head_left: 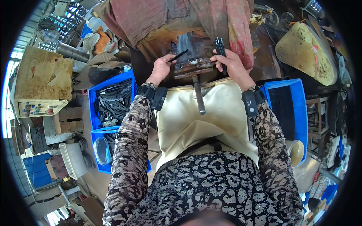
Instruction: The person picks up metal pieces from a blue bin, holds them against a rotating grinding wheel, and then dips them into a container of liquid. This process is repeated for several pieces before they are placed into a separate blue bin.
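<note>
Pinches a slim, straight black strip (178, 56) in left hand (161, 69); clasps a bundle of narrow black strips (219, 46) in right hand (232, 66); has a rusty brown metal clamp (193, 68) between both grips.

Bench (266, 60): brown, stained. A rusty clamp (193, 69) sits at its near side; a stained red cloth (151, 17) drapes beyond the clamp. Left of the clamp, a blue bin (92, 115) carries heaped black strips (115, 100). Floor (96, 186) further left of the clamp: grey; its contact with the bin cannot be determined.
</note>
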Available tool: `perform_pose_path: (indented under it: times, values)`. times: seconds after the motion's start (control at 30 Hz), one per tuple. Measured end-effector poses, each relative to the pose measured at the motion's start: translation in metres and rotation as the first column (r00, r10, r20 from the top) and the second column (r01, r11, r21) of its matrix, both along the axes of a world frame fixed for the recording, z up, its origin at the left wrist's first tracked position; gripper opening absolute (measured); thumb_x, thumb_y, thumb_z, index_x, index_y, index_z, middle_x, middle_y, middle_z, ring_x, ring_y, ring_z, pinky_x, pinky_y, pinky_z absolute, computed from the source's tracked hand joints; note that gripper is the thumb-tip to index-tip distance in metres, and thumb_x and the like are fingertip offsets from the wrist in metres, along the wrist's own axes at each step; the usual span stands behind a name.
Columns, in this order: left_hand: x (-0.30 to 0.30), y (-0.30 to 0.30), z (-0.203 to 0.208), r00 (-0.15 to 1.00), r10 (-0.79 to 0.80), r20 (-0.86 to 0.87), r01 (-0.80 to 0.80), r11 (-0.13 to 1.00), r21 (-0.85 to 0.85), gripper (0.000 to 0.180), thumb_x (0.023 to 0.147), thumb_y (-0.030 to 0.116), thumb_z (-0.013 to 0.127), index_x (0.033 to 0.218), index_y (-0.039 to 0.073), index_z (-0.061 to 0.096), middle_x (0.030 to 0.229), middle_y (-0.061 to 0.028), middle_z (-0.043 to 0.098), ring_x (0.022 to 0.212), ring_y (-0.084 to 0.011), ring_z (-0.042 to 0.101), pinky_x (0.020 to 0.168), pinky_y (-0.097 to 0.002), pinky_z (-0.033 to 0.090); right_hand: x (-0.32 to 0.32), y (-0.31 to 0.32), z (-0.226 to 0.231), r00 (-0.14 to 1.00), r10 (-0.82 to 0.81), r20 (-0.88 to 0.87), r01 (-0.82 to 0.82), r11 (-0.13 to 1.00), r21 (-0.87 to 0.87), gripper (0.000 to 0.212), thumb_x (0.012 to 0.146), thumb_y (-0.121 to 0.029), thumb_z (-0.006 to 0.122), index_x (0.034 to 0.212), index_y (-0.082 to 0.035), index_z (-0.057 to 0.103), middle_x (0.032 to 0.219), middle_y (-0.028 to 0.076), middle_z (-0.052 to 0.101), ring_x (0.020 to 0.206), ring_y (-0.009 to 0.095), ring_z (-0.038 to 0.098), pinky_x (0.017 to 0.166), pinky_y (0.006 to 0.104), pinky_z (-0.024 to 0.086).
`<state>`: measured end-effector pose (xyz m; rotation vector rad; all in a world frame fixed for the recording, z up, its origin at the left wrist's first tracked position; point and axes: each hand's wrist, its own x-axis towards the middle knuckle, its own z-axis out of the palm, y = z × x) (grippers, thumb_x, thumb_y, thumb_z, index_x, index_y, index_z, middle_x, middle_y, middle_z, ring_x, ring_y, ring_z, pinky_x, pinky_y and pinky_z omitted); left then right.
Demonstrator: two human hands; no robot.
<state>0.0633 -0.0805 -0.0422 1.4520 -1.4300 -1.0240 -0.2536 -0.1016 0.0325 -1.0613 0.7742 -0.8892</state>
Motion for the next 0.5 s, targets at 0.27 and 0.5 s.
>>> perform_pose_path:
  times: [0.27, 0.5]
  values:
    - [0.011, -0.002, -0.014, 0.996, -0.041, 0.083, 0.041, 0.999, 0.004, 0.039, 0.084, -0.014, 0.046, 0.113, 0.004, 0.066, 0.104, -0.0113, 0.069, 0.099, -0.0167, 0.065, 0.090, -0.0278, 0.049, 0.005, 0.005, 0.008, 0.996, 0.062, 0.057, -0.064, 0.997, 0.030, 0.027, 0.093, -0.010, 0.058, 0.117, 0.001, 0.055, 0.097, 0.011, 0.067, 0.072, 0.011, 0.059, 0.060, 0.0254, 0.048]
    - [0.004, 0.001, 0.001, 0.948, -0.165, 0.273, 0.156, 0.986, 0.057, 0.040, 0.083, -0.011, 0.048, 0.112, 0.007, 0.068, 0.109, -0.0132, 0.069, 0.102, -0.0238, 0.065, 0.093, -0.0296, 0.047, 0.010, 0.001, 0.002, 0.999, 0.038, -0.030, -0.039, 0.999, -0.032, 0.028, 0.093, -0.010, 0.056, 0.119, 0.001, 0.053, 0.096, 0.010, 0.066, 0.071, 0.012, 0.059, 0.060, 0.0255, 0.048]
